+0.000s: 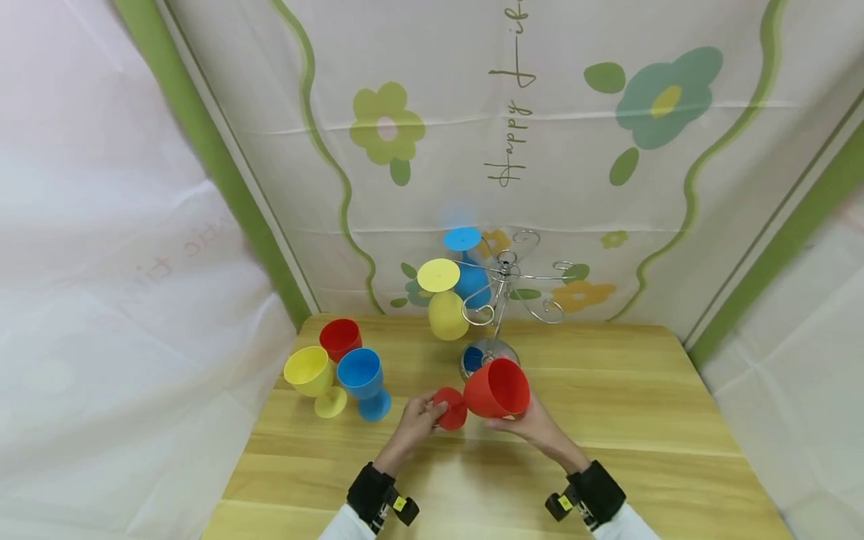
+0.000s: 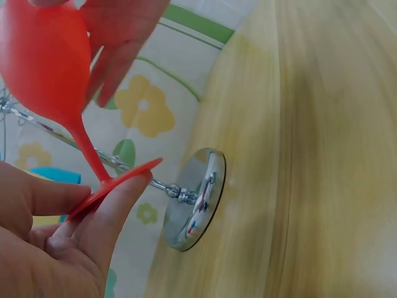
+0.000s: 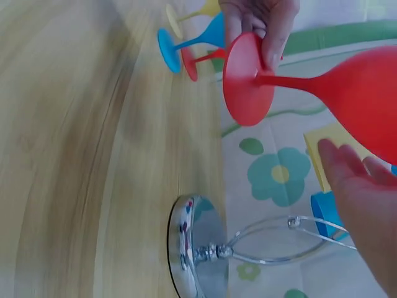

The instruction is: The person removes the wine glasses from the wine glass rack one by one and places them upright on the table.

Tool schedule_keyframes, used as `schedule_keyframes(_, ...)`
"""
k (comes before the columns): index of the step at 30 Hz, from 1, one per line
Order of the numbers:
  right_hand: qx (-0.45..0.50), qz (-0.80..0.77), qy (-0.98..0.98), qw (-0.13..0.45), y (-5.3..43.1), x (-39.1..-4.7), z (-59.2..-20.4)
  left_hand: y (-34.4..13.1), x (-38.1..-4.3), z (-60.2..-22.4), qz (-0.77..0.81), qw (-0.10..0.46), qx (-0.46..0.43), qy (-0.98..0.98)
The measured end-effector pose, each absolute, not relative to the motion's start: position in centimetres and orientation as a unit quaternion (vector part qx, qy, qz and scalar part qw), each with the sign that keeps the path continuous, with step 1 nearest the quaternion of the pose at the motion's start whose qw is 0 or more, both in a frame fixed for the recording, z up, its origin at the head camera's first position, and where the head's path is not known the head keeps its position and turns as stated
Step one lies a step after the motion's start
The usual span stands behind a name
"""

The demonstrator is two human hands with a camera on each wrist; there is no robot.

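A red plastic goblet (image 1: 481, 395) is held tilted above the table between both hands. My left hand (image 1: 416, 421) pinches the rim of its round foot (image 2: 118, 181) between thumb and fingers. Around the bowl (image 3: 366, 93) is my right hand (image 1: 535, 426), with the thumb on one side and the fingers on the other. Just behind the goblet stands a chrome goblet rack (image 1: 501, 300) with curled wire arms. A yellow goblet (image 1: 448, 315) and a blue goblet (image 1: 474, 283) hang upside down from its left arms.
Left on the wooden table (image 1: 594, 390) stand three upright goblets: yellow (image 1: 307, 371), red (image 1: 340, 337) and blue (image 1: 361, 373). The rack's round mirror-like base (image 2: 192, 205) sits near the back edge. A flower-printed cloth (image 1: 432, 172) hangs behind, with white cloth on both sides.
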State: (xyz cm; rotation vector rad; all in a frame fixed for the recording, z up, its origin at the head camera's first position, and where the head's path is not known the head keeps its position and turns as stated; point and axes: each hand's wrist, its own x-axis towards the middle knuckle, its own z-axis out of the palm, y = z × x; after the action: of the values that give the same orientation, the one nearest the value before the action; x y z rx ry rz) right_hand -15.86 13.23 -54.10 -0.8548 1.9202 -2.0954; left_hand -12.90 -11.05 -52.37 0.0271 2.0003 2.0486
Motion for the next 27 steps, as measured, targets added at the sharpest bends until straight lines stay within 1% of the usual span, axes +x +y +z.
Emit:
schedule_keyframes(4, -0.280, -0.705, 0.645, 0.097, 13.0, -15.5, -53.8, -11.1, -13.0, -53.6, 0.703, 0.149, 0.023, 0.695)
schedule_keyframes(10, -0.242, -0.695, 0.670, 0.101, 13.5, -14.7, -51.9, -11.2, -13.6, -56.0, 0.708, 0.168, 0.027, 0.685)
schedule_keyframes(14, -0.224, -0.678, 0.695, 0.078, 14.9, -14.9, -51.3, -11.2, -13.8, -56.0, 0.681, 0.147, 0.029, 0.717)
schedule_keyframes(17, -0.195, -0.655, 0.728, 0.049, 16.6, -15.5, -51.6, -11.5, -13.7, -55.5, 0.632, 0.105, 0.040, 0.767)
schedule_keyframes(20, -0.157, -0.625, 0.765, 0.008, 18.9, -16.6, -52.5, -12.0, -13.6, -55.0, 0.575, 0.050, 0.057, 0.814)
schedule_keyframes(24, -0.086, -0.568, 0.816, -0.067, 22.7, -18.8, -54.5, -12.8, -13.6, -54.8, 0.476, -0.056, 0.087, 0.874)
schedule_keyframes(27, -0.010, -0.527, 0.842, -0.118, 25.6, -20.7, -55.5, -13.4, -13.7, -54.8, 0.419, -0.130, 0.107, 0.892)
